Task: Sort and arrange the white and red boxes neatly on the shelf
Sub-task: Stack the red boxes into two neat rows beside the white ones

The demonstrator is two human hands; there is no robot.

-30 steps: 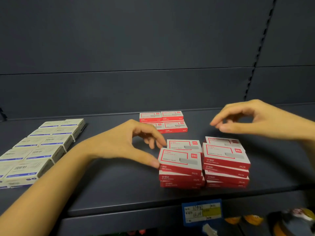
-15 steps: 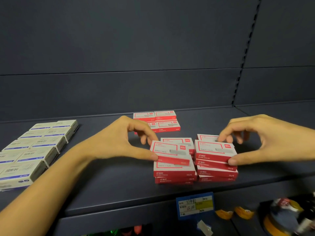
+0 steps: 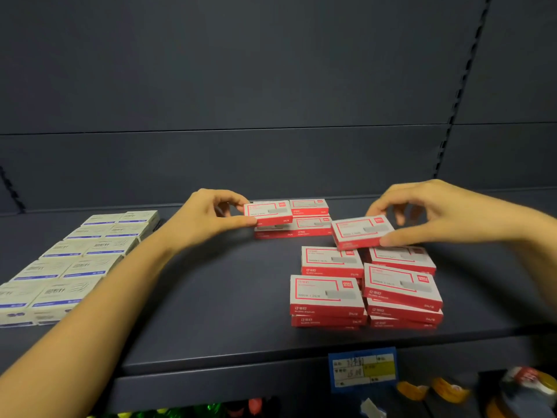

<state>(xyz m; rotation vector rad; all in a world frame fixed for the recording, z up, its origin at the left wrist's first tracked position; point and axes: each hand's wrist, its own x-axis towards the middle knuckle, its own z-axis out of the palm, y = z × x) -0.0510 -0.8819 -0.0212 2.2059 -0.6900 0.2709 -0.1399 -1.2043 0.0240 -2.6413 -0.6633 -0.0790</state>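
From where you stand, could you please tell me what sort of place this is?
Most likely a shop aisle, perhaps stationery: a dark shelf with a blue price tag on its front edge, and many identical red and white boxes stacked as stock.

- A dark grey metal back panel fills the upper view, crossed by a thin horizontal seam.
- A slotted upright slants down the right side, parting the panel from the neighbouring bay; a second slotted strip shows at the far left.
- The shelf is the same matte dark grey, with a flat front lip.
- A blue and yellow price label sits on that lip.
- Light is dim and even; blurred coloured goods lie in shadow below.
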